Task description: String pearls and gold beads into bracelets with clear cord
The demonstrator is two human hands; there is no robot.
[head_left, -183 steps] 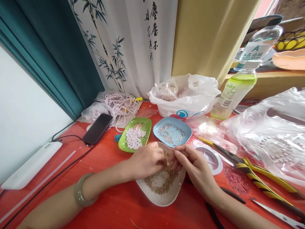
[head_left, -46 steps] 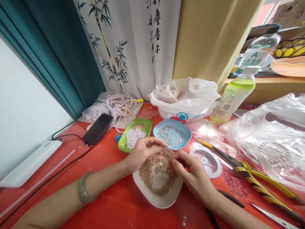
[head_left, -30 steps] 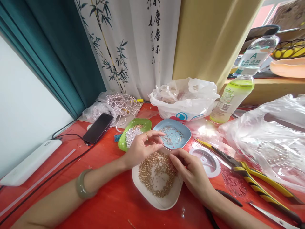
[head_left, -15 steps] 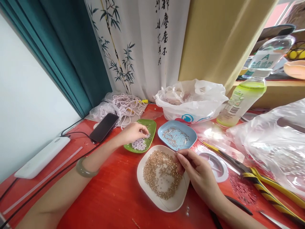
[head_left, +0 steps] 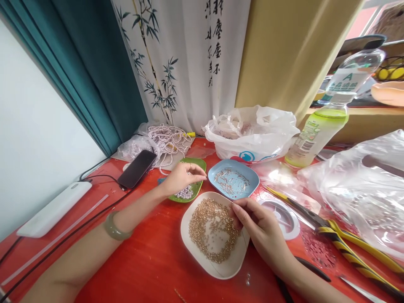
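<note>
Above the right edge of a green plate (head_left: 199,185) of lilac pearl beads (head_left: 185,192), my left hand (head_left: 181,180) has its thumb and fingertips together. Whatever they pinch is too small to make out. My right hand (head_left: 260,221) is closed at the right rim of a white plate (head_left: 217,271), thumb against forefinger on what looks like a thin thread. Gold beads (head_left: 202,235) lie spread over that white plate. Behind it, a blue plate (head_left: 235,194) holds small metal pins and bits (head_left: 227,181).
Beside my right forearm lie a white spool (head_left: 285,219) and yellow-black pliers (head_left: 334,235). Plastic bags (head_left: 252,139) and a bottle (head_left: 318,130) stand behind. At left are a phone (head_left: 137,169), a white power strip (head_left: 55,208), cables and strung pearls (head_left: 170,141).
My left hand has lifted out of the lilac beads and moved right, towards the gap between the plates. My right hand stays at the white plate's rim.
</note>
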